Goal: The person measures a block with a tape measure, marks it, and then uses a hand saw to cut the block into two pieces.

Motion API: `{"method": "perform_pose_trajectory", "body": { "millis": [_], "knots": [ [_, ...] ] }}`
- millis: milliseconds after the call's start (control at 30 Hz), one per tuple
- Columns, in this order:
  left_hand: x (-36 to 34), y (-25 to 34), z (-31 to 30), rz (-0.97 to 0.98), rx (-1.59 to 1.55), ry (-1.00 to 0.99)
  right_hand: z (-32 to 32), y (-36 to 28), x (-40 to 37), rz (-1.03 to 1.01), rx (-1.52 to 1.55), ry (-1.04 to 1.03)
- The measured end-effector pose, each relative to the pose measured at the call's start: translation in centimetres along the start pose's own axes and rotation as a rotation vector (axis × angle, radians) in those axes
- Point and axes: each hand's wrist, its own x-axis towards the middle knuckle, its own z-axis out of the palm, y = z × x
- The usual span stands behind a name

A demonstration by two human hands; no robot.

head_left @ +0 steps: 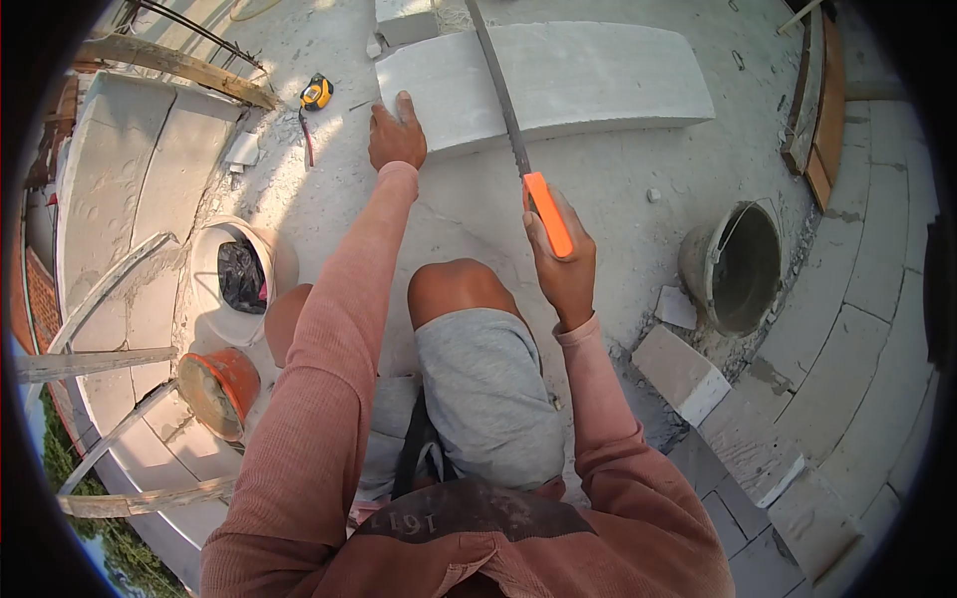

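Orange-handled metal saw [508, 125] is crossing the white rectangular block [608, 75], our right hand [565, 261] clenching. Our left hand [397, 137] is touching its edge, grasp unclear.

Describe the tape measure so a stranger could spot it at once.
From the long pale block, look left past the left hand to the dusty floor. There sits a small, rounded tape measure, yellow and black, unlike the thin reddish thing beside it.

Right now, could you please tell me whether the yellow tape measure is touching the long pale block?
Apart: the head view shows a strip of floor between the tape measure and the pale block.
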Motion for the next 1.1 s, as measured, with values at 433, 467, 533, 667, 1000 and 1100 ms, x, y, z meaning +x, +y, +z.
{"method": "perform_pose_trajectory", "body": {
  "millis": [433,467,533,667,1000,1100],
  "knots": [
    [-0.4,1.0,-0.8,-0.028,0.0,0.0,-0.2,1.0,-0.1,-0.066,0.011,0.009],
    [-0.3,1.3,-1.4,-0.019,0.011,-0.011,0.4,0.2,2.4,-0.022,0.021,-0.015],
    [-2.3,0.0,-1.0,-0.044,0.018,-0.072,-0.6,0.2,0.3,0.074,0.008,-0.042],
    [-0.4,-0.2,-0.7,-0.014,-0.065,-0.007,-2.3,2.9,-11.1,-0.042,-0.146,0.023],
    [-0.9,1.1,-2.0,-0.059,0.003,-0.121,-1.1,1.2,-4.5,0.13,0.045,-0.03],
    [-0.4,0.1,-0.8,-0.031,0.044,-0.014,-2.6,3.3,-13.6,0.035,-0.128,0.018]
  ]
}}
